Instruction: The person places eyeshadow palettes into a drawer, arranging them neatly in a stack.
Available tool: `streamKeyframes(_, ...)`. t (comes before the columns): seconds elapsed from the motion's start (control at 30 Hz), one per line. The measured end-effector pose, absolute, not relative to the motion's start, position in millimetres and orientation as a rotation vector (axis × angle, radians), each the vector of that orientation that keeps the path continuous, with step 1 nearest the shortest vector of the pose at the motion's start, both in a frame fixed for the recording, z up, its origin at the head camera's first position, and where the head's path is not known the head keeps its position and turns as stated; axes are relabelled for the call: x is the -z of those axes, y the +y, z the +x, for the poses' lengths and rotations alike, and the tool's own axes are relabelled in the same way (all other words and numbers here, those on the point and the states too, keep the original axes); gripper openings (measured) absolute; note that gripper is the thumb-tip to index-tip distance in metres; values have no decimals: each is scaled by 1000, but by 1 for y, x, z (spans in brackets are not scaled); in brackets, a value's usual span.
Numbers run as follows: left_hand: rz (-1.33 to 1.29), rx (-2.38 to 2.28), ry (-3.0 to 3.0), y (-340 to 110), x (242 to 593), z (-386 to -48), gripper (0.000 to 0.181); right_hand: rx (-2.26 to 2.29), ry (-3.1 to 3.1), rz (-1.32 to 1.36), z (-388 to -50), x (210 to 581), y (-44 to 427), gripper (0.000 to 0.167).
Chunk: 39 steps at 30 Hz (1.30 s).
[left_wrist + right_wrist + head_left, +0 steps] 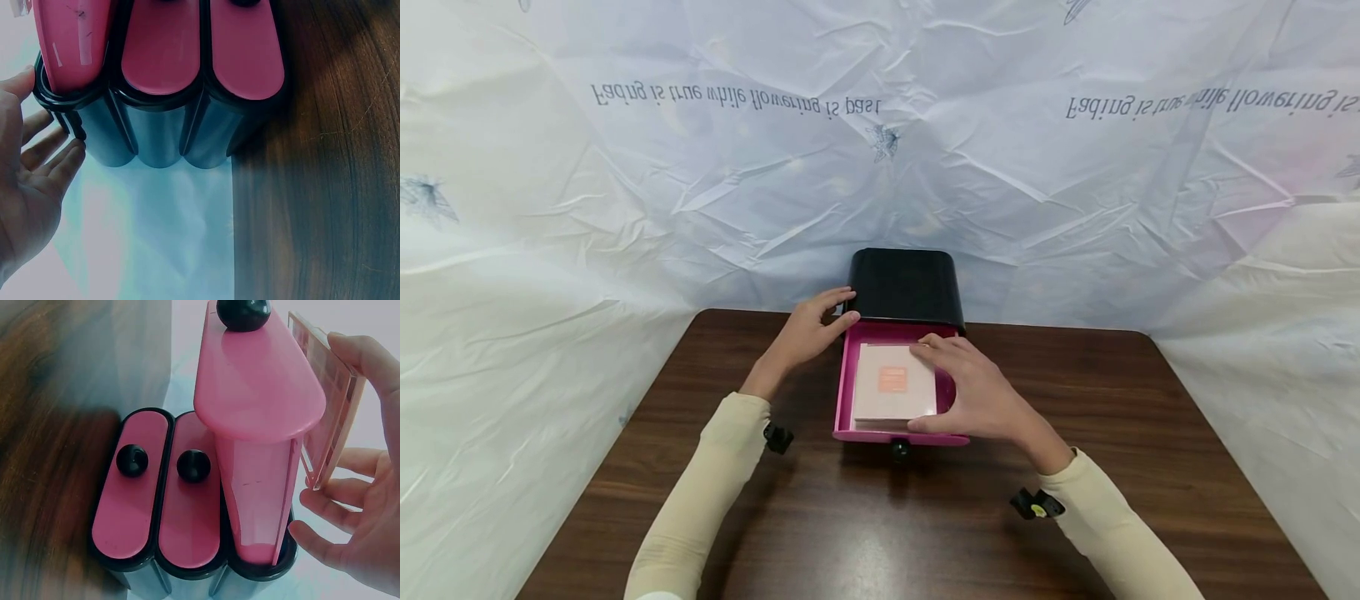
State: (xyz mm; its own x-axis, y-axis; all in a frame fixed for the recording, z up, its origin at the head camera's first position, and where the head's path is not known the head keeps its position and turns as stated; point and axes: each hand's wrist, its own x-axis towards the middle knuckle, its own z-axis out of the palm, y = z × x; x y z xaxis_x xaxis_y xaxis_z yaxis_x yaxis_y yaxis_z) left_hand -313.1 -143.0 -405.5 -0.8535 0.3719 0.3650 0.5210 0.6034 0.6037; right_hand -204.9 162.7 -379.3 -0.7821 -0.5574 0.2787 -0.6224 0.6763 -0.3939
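- Behind the glossy brown wood-grain table (pixel 1112 400) hung a thin white sheet (pixel 775 192), creased, w/ printed text.
- 3-tier cabinet (pixel 904 283): shiny black shell, rounded corners.
- Top drawer (pixel 865 436): smooth pink plastic, rounded front; pulled well out, so opening = done. 2 lower drawers (pixel 125 512) were in.
- R hand (pixel 977 387): thumb & fingers clamped on the box's near & far edges.
- L hand (pixel 812 329): fingers slightly apart, tips touching cabinet's L side, nothing held.
- Box (pixel 887 404): flat, squarish, pale pink, side looked see-through; in R hand, tilted just above open drawer. Going in or out? Couldn't tell. Left, prob.: letting box go, pushing drawer in.
- Label (pixel 892 379) on box: orange-pink square, print too small to read.
- Knob (pixel 900 451): black ball, shiny.
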Motion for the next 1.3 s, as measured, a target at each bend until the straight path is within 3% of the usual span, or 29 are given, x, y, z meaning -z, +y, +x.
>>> streamKeyframes(0.77, -735, 1095, -2632, -143, 404, -311, 57, -700, -2722, 1037, -207, 384, 155, 94)
streamKeyframes(1.3, -745, 1098, -2622, -143, 404, -314, 56, -682, -2785, 1045, -203, 382, 159, 103)
